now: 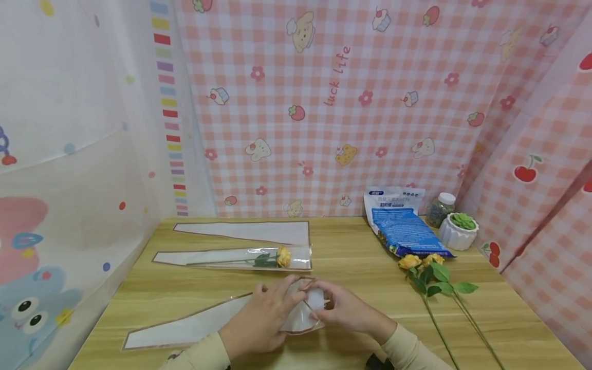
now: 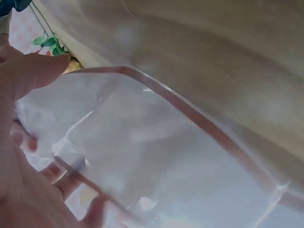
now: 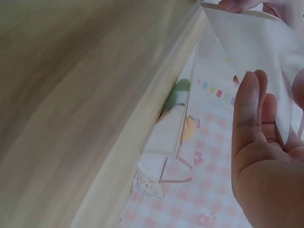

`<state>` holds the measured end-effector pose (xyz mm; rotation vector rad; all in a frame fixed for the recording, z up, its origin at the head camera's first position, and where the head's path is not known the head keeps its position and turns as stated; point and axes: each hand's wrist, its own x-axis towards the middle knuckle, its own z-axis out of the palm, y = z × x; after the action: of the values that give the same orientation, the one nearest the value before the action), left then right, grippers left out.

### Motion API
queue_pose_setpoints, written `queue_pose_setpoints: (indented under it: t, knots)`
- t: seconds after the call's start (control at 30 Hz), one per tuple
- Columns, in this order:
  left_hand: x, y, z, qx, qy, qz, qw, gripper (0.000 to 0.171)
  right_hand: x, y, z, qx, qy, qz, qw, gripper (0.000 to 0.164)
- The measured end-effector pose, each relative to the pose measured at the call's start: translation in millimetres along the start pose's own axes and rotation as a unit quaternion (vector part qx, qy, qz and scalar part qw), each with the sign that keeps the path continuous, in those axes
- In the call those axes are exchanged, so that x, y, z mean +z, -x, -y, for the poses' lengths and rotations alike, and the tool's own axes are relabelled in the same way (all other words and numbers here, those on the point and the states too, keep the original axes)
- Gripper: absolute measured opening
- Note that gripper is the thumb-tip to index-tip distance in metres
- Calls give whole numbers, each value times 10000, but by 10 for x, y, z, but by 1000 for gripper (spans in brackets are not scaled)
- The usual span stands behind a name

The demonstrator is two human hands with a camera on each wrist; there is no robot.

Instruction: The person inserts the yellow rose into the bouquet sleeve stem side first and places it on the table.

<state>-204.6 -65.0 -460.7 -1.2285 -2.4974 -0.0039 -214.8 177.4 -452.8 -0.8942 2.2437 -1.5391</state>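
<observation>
Near the front of the table lies a long, tapered flower sleeve, white with a clear layer and a brown border. Its wide end bulges between my two hands. My left hand holds that end, its thumb on one side of the film and fingers on the other in the left wrist view. At the mouth, my right hand pinches the edge of the sleeve; the right wrist view shows white film running down into this hand. Some fingertips are hidden behind the film.
Farther back lies a sleeve with a yellow rose inside, and behind it another flat sleeve. Two yellow roses with long stems lie at right. A blue-and-white bag, a lidded jar and a potted succulent stand behind them.
</observation>
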Motion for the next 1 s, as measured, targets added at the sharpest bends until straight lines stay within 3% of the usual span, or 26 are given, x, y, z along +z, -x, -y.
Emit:
queue_pose_setpoints:
  t: [0.4, 0.57, 0.7, 0.83, 1.0]
  knots:
    - [-25, 27, 45, -123, -143, 436, 9989, 90, -182, 178, -21, 249, 357, 35, 9990, 41]
    - [-2, 36, 69, -90, -132, 491, 9987, 89, -413, 335, -3, 567, 310, -183, 9977, 40]
    - [5, 43, 84, -25, -198, 442, 9988, 90, -698, 509, -4, 933, 473, -638, 9925, 43]
    - [5, 52, 97, 20, -187, 370, 9991, 88, -1044, 719, -56, 1137, 1287, -1373, 9755, 39]
    - [16, 61, 109, 30, -212, 325, 9992, 87, -1443, 1094, -149, 1614, 2337, -2363, 9293, 31]
